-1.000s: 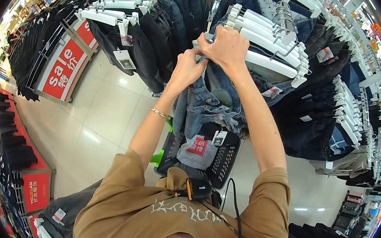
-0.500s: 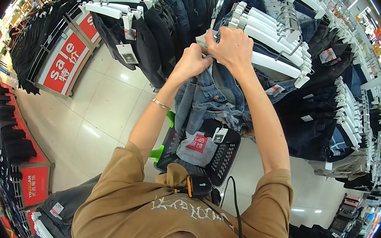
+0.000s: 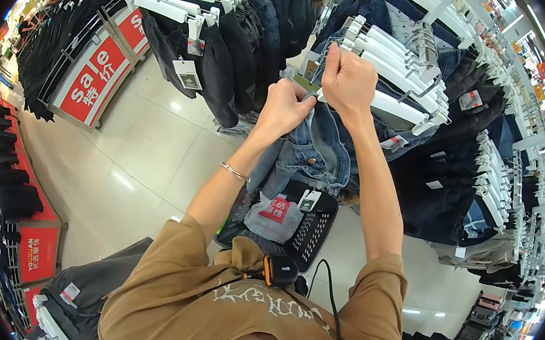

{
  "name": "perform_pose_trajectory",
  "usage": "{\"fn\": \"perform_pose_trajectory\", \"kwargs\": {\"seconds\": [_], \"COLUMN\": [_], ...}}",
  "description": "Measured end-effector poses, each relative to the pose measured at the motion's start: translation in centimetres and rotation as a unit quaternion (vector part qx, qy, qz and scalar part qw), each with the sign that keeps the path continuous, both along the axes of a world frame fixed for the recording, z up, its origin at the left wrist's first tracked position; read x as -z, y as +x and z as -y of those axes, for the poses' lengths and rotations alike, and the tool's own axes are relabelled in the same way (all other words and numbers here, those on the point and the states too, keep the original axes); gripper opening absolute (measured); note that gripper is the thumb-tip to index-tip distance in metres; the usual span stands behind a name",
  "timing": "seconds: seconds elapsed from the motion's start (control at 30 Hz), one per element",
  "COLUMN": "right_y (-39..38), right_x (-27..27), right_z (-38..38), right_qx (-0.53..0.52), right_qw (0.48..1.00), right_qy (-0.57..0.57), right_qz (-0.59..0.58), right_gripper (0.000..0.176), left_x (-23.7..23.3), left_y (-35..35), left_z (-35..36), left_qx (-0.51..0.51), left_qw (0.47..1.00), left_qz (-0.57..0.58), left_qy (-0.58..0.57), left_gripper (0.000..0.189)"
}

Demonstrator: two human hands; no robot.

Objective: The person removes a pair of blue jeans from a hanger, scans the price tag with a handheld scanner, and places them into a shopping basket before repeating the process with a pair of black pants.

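Note:
A pair of blue denim jeans point(image 3: 316, 154) hangs down in front of me, its waistband bunched at the top and a metal button showing. My left hand point(image 3: 283, 109) is closed, pinching the waistband edge between thumb and fingers. Just right of it and higher, my right hand point(image 3: 349, 80) makes a fist with the thumb up. A small white piece, perhaps the end of a clip hanger, peeks out below this fist; what the fingers grip is hidden. The jeans' lower part drops toward a black shopping basket point(image 3: 319, 230) holding a printed grey-white bag point(image 3: 272, 219).
White clip hangers point(image 3: 394, 67) with jeans crowd the rack behind my right hand. Dark trousers point(image 3: 220, 66) with a tag point(image 3: 187, 74) hang at left. A red sale sign point(image 3: 94, 77) stands farther left. A cabled black-and-orange device point(image 3: 280, 270) sits at my chest.
My hands have moved apart slightly; the right one has turned from knuckles-up over the waistband to a thumb-up fist. The jeans' waistband has come more into sight.

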State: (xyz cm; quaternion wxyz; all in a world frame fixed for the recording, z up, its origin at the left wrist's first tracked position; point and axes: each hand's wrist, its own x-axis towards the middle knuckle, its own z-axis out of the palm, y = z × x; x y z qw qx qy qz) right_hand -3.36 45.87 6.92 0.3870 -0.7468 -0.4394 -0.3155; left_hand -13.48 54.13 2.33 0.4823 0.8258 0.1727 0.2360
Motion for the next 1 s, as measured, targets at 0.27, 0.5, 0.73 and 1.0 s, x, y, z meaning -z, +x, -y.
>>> {"fn": "perform_pose_trajectory", "kwargs": {"seconds": [0.27,0.5,0.73,1.0], "right_y": [0.0,0.0,0.1,0.3], "right_x": [-0.1,0.1,0.4,0.7], "right_z": [0.2,0.3,0.3,0.2], "right_qx": [-0.010,-0.031,-0.066,-0.077], "right_qw": [0.999,0.998,0.993,0.991], "right_qy": [0.028,0.049,0.082,0.086], "right_qz": [0.017,0.030,0.048,0.061], "right_gripper": [0.038,0.037,0.034,0.033], "left_x": [0.1,-1.1,-1.5,-2.9], "left_y": [-0.1,-0.3,0.0,-1.8], "left_z": [0.7,1.1,1.7,3.2], "left_qx": [-0.007,0.028,0.009,-0.071], "left_qw": [0.998,0.996,0.999,0.993], "left_qz": [0.054,0.035,0.038,0.084], "left_qy": [-0.039,-0.080,-0.031,0.032], "left_gripper": [0.029,0.031,0.032,0.025]}}
